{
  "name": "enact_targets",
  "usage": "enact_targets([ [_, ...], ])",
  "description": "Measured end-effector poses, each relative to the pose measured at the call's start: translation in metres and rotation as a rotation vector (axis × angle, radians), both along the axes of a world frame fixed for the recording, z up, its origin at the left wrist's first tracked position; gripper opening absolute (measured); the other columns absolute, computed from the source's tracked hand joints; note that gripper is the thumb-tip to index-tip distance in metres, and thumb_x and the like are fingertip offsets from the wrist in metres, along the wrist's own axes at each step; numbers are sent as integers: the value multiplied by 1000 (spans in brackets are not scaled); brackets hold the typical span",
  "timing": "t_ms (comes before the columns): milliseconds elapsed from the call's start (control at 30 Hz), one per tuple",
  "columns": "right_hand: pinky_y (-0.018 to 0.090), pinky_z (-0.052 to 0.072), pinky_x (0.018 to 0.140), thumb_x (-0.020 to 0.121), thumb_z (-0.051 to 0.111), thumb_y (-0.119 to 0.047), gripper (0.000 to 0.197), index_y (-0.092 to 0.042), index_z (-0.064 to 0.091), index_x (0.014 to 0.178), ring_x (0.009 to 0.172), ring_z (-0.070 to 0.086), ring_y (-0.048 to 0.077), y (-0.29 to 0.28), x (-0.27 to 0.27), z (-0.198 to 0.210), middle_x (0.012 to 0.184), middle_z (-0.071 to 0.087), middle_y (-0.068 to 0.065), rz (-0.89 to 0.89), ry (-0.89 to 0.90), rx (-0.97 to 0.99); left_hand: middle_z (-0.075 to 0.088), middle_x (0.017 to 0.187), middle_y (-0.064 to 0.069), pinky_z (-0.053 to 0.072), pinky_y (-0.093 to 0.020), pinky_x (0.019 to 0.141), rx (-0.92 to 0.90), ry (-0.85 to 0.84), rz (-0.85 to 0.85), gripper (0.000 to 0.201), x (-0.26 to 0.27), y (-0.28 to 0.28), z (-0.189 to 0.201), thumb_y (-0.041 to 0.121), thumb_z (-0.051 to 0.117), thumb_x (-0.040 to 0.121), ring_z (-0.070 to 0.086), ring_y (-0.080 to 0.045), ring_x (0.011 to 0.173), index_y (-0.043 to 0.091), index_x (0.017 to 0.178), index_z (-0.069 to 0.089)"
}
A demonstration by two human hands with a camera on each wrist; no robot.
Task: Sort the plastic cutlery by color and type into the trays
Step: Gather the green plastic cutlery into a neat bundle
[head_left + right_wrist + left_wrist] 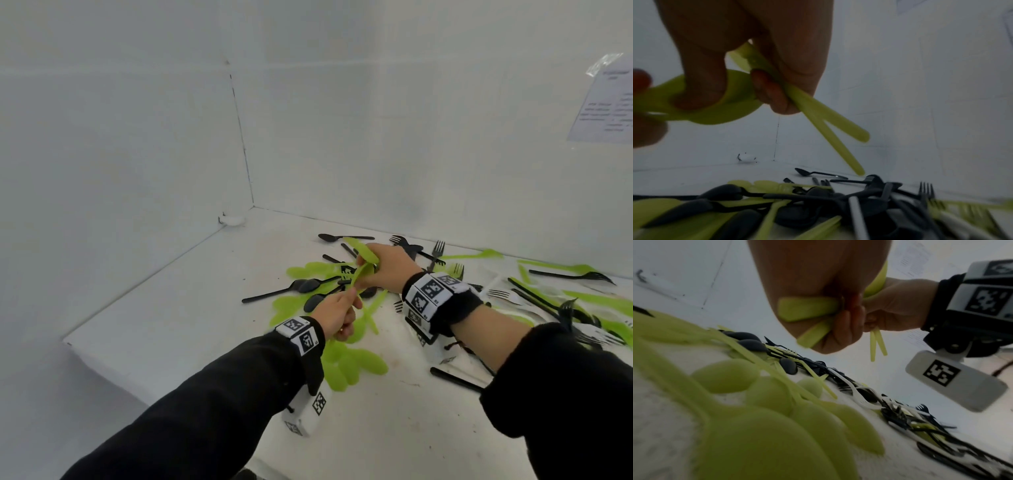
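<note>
Both hands meet above a heap of plastic cutlery on the white table (178, 308). My right hand (364, 270) grips a few green spoons (363, 255); in the right wrist view its fingers (701, 91) curl over a green spoon bowl (731, 112) and two handles (828, 129) stick out. My left hand (352, 301) pinches green spoon handles (807, 309) from the other side. Beneath lie more green spoons (346, 363), black spoons (301, 286), black forks (436, 250), white forks (503, 294) and green forks (582, 267). No tray shows.
White walls close the table at the back and left and meet in a corner with a small white fitting (233, 219). A printed sheet (606, 99) is taped to the right wall. The table's left edge (68, 341) drops off near my left arm.
</note>
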State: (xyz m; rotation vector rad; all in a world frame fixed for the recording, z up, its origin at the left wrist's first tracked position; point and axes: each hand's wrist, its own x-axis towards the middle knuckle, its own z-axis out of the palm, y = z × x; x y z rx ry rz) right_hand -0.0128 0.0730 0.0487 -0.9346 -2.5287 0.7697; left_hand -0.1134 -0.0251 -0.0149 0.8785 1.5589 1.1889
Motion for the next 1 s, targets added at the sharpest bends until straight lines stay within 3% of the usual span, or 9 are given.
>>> enact_targets([
  [167,27,39,85,88,48,-5,36,-2,48,123,107,52,30,-10,-28,-12,122,52,17,-114,77,-56,31,43,8,16,-10,39,-16,-105,82,43,-7,3,4,44,26,101,25,-6,30,17,71,42],
  [267,18,31,87,88,53,-7,35,-5,53,123,120,43,25,-8,-35,-12,125,46,14,-117,110,-68,34,48,7,15,-11,39,-54,-206,99,45,-9,0,2,43,24,101,26,-7,30,18,70,45],
  [367,24,39,71,86,59,-18,33,-10,51,117,93,50,22,3,-36,-15,101,52,6,-152,54,-199,38,57,4,18,-12,37,-39,-134,118,40,-13,-3,-7,39,27,101,28,-7,31,18,75,49],
  [467,27,35,49,91,42,-10,19,-11,46,109,58,41,17,2,-39,-18,74,41,1,-229,174,-442,36,59,1,19,-13,38,4,-65,230,35,-17,-3,-13,32,29,102,27,-8,33,16,78,48],
  [567,25,42,45,95,36,-1,16,-11,46,101,55,44,17,-7,-42,-24,67,43,5,-220,276,-603,34,59,0,19,-12,37,46,-86,365,34,-21,1,-15,30,30,102,24,-9,37,15,76,47],
  [700,28,49,56,91,51,0,16,-8,51,77,57,52,20,-25,-42,-33,65,54,9,-128,355,-662,32,58,0,20,-14,38,76,-145,438,31,-25,7,-12,27,28,102,23,-9,39,14,81,47],
  [800,35,52,61,86,63,-9,11,-11,53,80,58,56,21,-33,-48,-45,72,60,7,-174,332,-616,39,62,-2,23,-15,37,87,-176,451,28,-28,10,-9,20,29,100,30,-11,43,14,82,49],
  [900,43,53,85,83,64,-25,22,-5,60,94,85,64,32,-40,-57,-57,92,67,14,-260,215,-491,45,66,-3,28,-18,39,103,-150,448,29,-25,11,-10,19,31,101,40,-12,45,14,77,45],
  [1000,30,43,73,89,57,-23,21,-13,47,73,82,54,27,-48,-58,-54,80,56,7,-304,145,-413,45,69,-2,30,-23,45,69,-136,447,26,-20,11,-16,24,34,101,41,-14,51,14,79,43],
])
